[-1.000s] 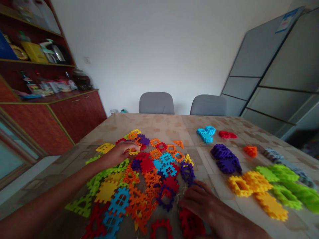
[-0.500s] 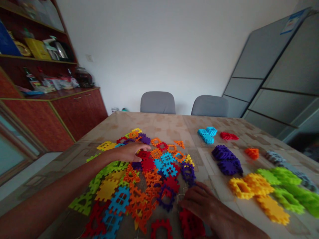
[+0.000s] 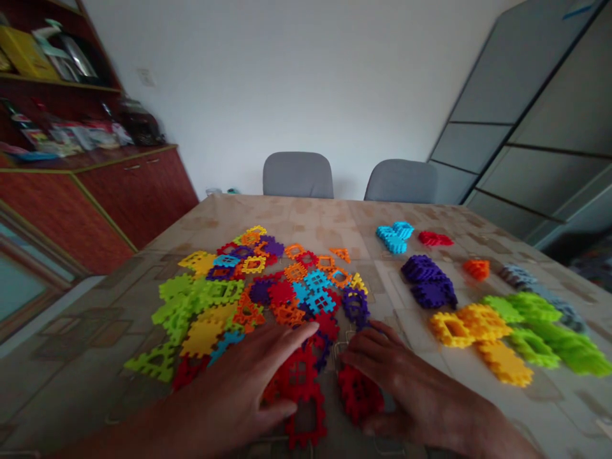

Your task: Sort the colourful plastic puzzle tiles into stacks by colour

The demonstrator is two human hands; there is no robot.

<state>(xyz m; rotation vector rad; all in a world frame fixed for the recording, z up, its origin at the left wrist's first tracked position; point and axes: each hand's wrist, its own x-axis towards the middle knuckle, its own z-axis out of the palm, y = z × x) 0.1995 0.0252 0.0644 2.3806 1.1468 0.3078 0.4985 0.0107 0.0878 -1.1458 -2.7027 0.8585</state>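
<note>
My left hand (image 3: 261,373) is over the near side of the loose pile, thumb and forefinger stretched apart. In the gap between them lies a red window-shaped piece (image 3: 299,376), just above a red square frame piece (image 3: 306,421) on the table. My right hand (image 3: 387,370) curls round a stack of red plastic interlocking pieces (image 3: 359,392), fingers at its far side and thumb at its near side. Beyond the hands are a purple frame piece (image 3: 356,307), light blue window pieces (image 3: 320,299) and orange pieces (image 3: 289,313). My left hand hides part of the pile.
Sorted groups stand on the right: light blue (image 3: 394,237), red (image 3: 435,238), purple (image 3: 429,284), orange (image 3: 477,269), yellow (image 3: 504,363), green (image 3: 568,344) and grey (image 3: 545,296). Loose green pieces (image 3: 191,299) lie left. Two grey chairs (image 3: 297,175) stand behind the table (image 3: 329,223).
My left hand has come back from the middle of the pile toward me, near the red pieces. A red window-shaped piece now shows beside it. My right hand stays at the red stack. The view has tilted down.
</note>
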